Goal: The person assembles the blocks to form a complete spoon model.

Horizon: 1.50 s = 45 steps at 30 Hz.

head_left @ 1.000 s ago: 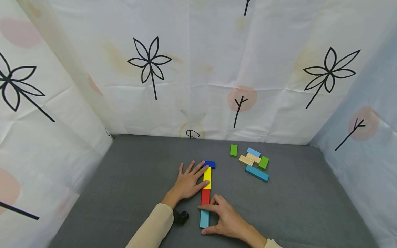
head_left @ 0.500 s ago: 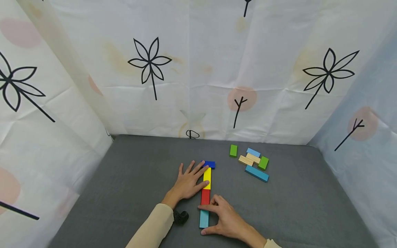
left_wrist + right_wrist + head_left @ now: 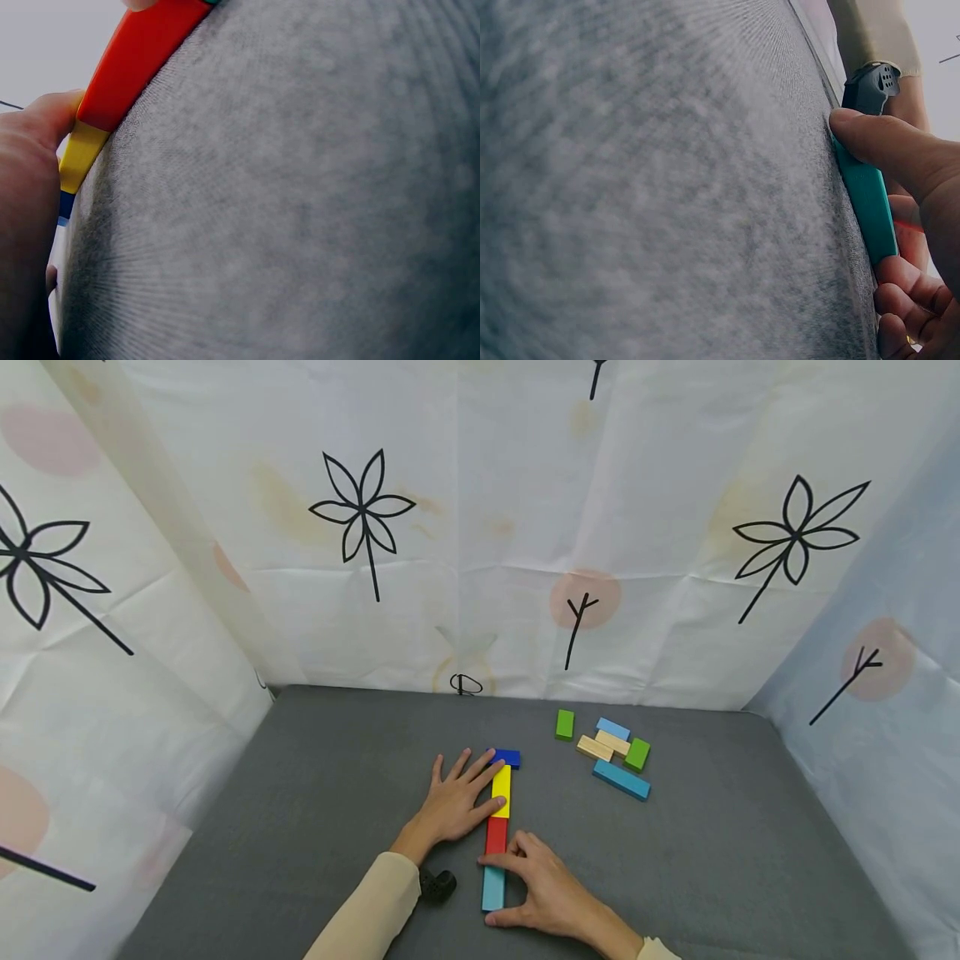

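A row of blocks lies end to end on the grey cloth: a yellow block (image 3: 501, 783), a red block (image 3: 497, 837) and a teal block (image 3: 493, 889). A dark blue block (image 3: 510, 758) lies crosswise at the far end. My left hand (image 3: 450, 806) is spread flat, its fingertips on the dark blue block and its thumb on the yellow one. My right hand (image 3: 551, 889) pinches the teal block lengthwise. Its thumb is at the near end, its index finger across the joint with the red block. The right wrist view shows the teal block (image 3: 868, 199) between thumb and fingers.
Back right lie a green block (image 3: 565, 725), a light blue block (image 3: 613, 728), two tan blocks (image 3: 596, 748), another green block (image 3: 637, 754) and a long blue block (image 3: 622, 780). A black device (image 3: 437, 886) sits at the left wrist. Printed curtains (image 3: 480, 527) border the table.
My right hand and the teal block have edged very slightly left. The left hand and the other blocks stay where they were.
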Tool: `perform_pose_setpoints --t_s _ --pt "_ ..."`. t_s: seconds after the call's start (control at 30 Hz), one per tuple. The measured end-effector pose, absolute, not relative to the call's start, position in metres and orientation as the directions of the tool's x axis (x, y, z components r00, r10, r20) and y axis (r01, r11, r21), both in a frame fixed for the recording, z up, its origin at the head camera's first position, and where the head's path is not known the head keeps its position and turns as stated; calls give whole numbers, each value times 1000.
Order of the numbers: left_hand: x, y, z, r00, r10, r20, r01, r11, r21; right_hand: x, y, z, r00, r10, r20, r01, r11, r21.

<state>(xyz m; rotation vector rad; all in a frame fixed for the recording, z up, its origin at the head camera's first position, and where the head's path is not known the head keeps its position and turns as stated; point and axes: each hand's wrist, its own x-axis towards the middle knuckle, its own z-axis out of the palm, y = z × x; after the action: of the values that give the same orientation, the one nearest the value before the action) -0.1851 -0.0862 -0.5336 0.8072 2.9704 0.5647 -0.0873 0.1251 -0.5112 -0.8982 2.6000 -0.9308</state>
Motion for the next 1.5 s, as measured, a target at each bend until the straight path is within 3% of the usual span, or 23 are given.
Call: perform_pose_setpoints --t_s 0.7,1.5 --pt "-185 -85 -535 -860 498 107 501 788 357 -88 126 -514 -789 -613 -21 -458 612 -645" --pt "-187 -85 -536 -873 485 49 470 810 350 -88 126 -514 -790 -612 -20 -454 607 -653"
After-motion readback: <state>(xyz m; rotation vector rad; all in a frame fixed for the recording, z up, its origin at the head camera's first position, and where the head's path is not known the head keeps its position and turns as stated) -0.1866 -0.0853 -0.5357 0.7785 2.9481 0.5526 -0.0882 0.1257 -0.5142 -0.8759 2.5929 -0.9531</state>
